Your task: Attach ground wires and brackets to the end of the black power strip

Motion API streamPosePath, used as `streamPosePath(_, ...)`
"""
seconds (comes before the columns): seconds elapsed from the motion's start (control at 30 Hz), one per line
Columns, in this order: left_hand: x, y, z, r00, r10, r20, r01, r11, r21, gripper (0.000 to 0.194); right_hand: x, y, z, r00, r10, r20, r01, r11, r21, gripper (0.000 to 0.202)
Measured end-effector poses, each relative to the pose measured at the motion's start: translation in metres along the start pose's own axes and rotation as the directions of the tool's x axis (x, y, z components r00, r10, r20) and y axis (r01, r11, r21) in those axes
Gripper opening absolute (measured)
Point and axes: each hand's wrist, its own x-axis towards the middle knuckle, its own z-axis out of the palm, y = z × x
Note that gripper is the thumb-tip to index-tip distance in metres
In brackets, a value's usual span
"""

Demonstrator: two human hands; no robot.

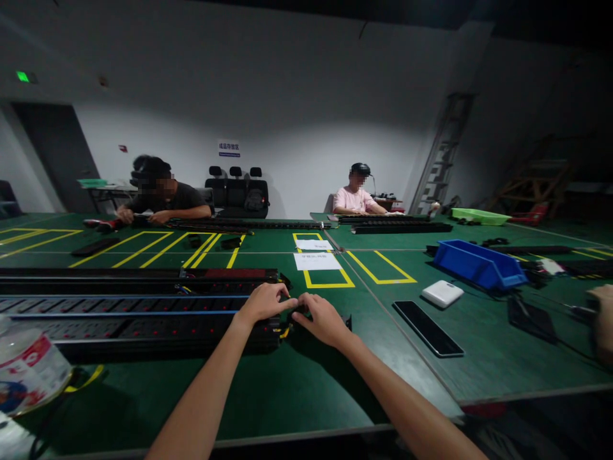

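Long black strips (158, 329) with rows of sockets and small red marks lie side by side on the green table (287, 396), reaching in from the left. At their right ends my left hand (266, 301) rests with its fingers bent. My right hand (322, 317) meets it from the right, thumb and fingers closed around a small dark part that is mostly hidden. The fingertips of both hands nearly touch at this part. Yellow wires (285, 333) show just below them. What my left fingers hold cannot be made out.
On the right lie a black phone (428, 328), a white box (442, 294) and a blue bin (480, 264). A plastic jar (31, 367) stands at the left front. Two people sit across the table; another person's hand (603, 319) is at the right edge.
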Motion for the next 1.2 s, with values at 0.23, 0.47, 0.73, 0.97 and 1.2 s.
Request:
streamPosePath(0.23, 0.002, -0.001, 0.001, 0.994, -0.056, -0.096, 0.063, 0.996, 0.070, 0.049, 0.000, 0.005, 0.000, 0.999, 0.037, -0.016, -0.039, 0.996, -0.081, 0.021)
streamPosePath(0.47, 0.003, -0.004, 0.003, 0.992, -0.072, -0.101, 0.082, 0.992, 0.094, 0.048, 0.007, 0.036, -0.005, 0.955, 0.232, -0.186, -0.225, 0.973, 0.056, 0.027)
streamPosePath(0.73, 0.004, -0.006, 0.005, 0.991, -0.097, -0.094, 0.105, 0.991, 0.084, 0.045, -0.002, 0.077, -0.034, 0.868, 0.382, -0.319, -0.447, 0.879, -0.165, 0.024)
streamPosePath(0.97, 0.003, -0.006, 0.004, 0.992, -0.098, -0.084, 0.104, 0.992, 0.071, 0.046, -0.004, 0.087, -0.039, 0.882, 0.428, -0.197, -0.462, 0.867, -0.188, 0.017)
streamPosePath(1.2, 0.003, -0.005, 0.004, 0.992, -0.095, -0.084, 0.100, 0.993, 0.062, 0.046, -0.001, 0.095, -0.034, 0.919, 0.367, -0.146, -0.378, 0.924, -0.057, 0.017)
